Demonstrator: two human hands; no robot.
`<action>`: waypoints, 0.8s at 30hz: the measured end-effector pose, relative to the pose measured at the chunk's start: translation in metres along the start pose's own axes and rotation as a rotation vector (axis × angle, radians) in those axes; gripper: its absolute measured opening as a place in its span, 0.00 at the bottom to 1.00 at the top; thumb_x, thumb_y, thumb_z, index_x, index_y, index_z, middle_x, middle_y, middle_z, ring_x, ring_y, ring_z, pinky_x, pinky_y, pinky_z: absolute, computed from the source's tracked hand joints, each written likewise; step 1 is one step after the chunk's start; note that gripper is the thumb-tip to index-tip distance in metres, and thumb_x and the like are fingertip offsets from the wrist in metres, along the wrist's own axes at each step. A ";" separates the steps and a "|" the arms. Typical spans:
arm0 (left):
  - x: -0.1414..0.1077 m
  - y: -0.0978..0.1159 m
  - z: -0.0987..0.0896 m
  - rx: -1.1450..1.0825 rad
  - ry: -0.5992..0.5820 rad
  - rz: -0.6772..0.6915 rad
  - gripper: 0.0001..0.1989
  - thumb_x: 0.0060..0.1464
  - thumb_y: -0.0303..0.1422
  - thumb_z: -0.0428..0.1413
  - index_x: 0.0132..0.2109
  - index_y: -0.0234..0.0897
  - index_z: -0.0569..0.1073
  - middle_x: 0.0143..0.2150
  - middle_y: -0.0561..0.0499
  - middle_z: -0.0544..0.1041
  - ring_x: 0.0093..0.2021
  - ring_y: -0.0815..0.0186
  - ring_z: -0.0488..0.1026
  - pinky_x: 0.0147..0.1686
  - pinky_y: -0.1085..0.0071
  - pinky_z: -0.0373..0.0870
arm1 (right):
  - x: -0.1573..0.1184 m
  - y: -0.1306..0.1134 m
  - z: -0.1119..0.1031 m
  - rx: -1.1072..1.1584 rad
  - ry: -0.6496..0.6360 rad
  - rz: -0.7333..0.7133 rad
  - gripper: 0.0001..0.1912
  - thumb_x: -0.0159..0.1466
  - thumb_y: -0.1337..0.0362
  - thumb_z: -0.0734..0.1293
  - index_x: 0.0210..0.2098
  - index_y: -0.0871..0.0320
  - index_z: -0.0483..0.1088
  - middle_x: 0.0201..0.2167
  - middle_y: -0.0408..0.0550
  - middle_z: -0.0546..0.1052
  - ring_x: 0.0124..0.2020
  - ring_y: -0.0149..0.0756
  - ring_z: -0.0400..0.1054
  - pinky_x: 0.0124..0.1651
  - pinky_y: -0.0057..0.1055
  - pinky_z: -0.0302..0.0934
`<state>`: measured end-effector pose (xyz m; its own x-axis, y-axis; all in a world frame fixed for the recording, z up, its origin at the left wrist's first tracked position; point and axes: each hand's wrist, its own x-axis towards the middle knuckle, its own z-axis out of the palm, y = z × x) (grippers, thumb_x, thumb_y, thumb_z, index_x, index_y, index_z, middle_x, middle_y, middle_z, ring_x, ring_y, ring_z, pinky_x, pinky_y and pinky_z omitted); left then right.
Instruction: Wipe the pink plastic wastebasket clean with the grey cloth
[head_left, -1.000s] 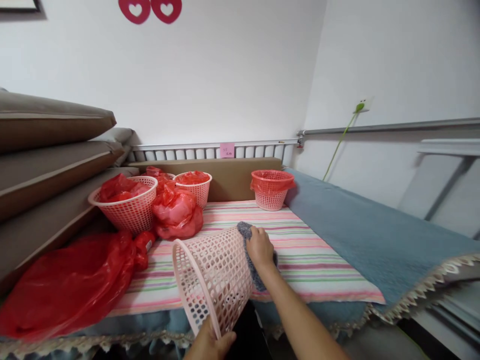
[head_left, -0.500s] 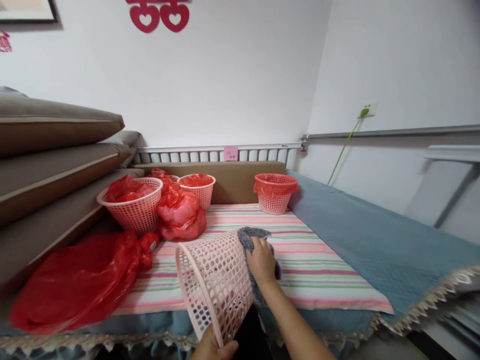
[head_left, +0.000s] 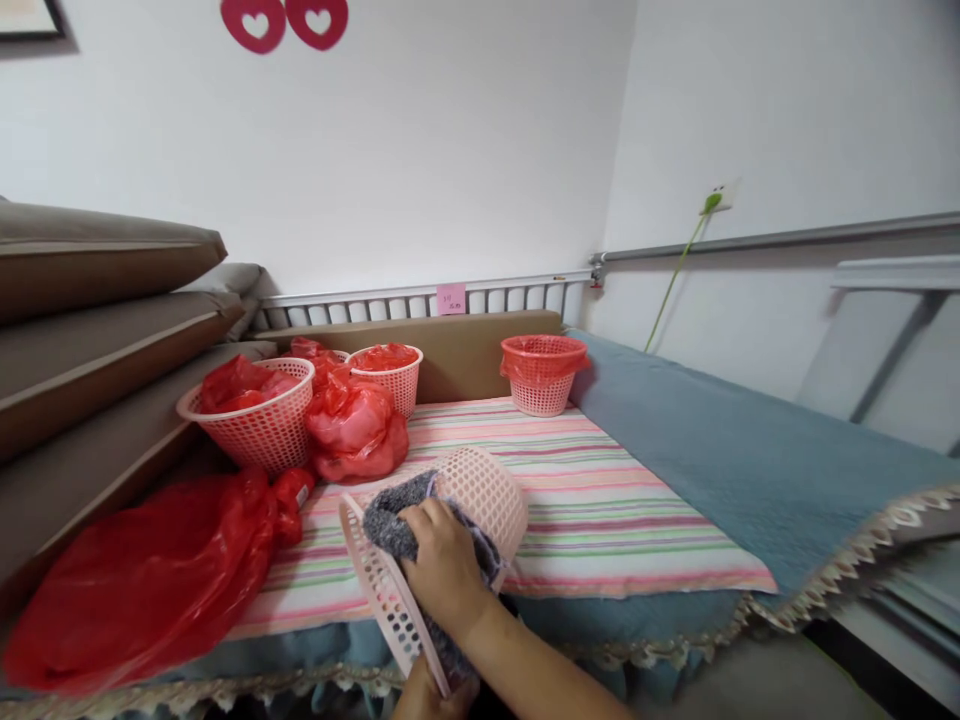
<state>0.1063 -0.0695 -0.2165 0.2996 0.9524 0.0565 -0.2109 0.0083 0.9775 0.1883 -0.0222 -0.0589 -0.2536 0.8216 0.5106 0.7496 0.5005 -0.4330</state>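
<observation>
A pink perforated plastic basket [head_left: 480,487] lies tilted on its side near the front edge, its mouth facing left. My left hand [head_left: 435,692] grips the basket's rim at the bottom of the view, thumb against it. My right hand [head_left: 447,570] is closed over a dark grey cloth [head_left: 397,515] and presses it against the basket's outer wall, close to the rim. Part of the cloth hangs down below the right hand. The cloth and my right forearm hide the near side of the basket.
A striped cloth [head_left: 615,520] covers the seat. Pink baskets with red bags [head_left: 274,430] stand at back left, with a knotted red bag [head_left: 360,430] and a loose red bag [head_left: 150,580] nearby. Another lined basket [head_left: 541,390] stands at back right. Cushions [head_left: 97,350] are stacked left.
My right hand has moved the grey cloth left along the basket, from its base end to near the rim. My left hand still holds the rim. The view has shifted slightly.
</observation>
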 end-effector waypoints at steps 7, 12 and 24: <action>0.006 -0.022 -0.010 0.163 -0.166 0.019 0.28 0.47 0.42 0.61 0.56 0.42 0.70 0.62 0.43 0.68 0.66 0.48 0.53 0.66 0.52 0.37 | 0.038 0.122 -0.018 -0.430 0.107 0.420 0.13 0.60 0.69 0.62 0.45 0.57 0.68 0.41 0.52 0.71 0.44 0.40 0.65 0.42 0.30 0.55; 0.008 0.031 0.001 0.016 -0.186 0.047 0.43 0.42 0.39 0.65 0.64 0.41 0.57 0.67 0.42 0.57 0.67 0.50 0.52 0.66 0.53 0.41 | 0.036 0.149 -0.021 -0.468 0.193 0.459 0.15 0.60 0.69 0.63 0.46 0.57 0.67 0.40 0.50 0.72 0.43 0.40 0.66 0.39 0.29 0.54; 0.014 0.089 0.025 -0.253 0.181 0.031 0.40 0.38 0.31 0.66 0.60 0.38 0.63 0.56 0.40 0.74 0.59 0.49 0.66 0.60 0.54 0.58 | 0.016 0.072 -0.013 -0.156 0.119 0.435 0.13 0.58 0.69 0.63 0.43 0.57 0.69 0.40 0.50 0.73 0.43 0.40 0.67 0.43 0.30 0.56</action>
<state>0.1150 -0.0627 -0.1239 0.1238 0.9920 0.0261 -0.4489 0.0325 0.8930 0.2464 0.0235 -0.0727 0.1692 0.9042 0.3921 0.8557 0.0626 -0.5137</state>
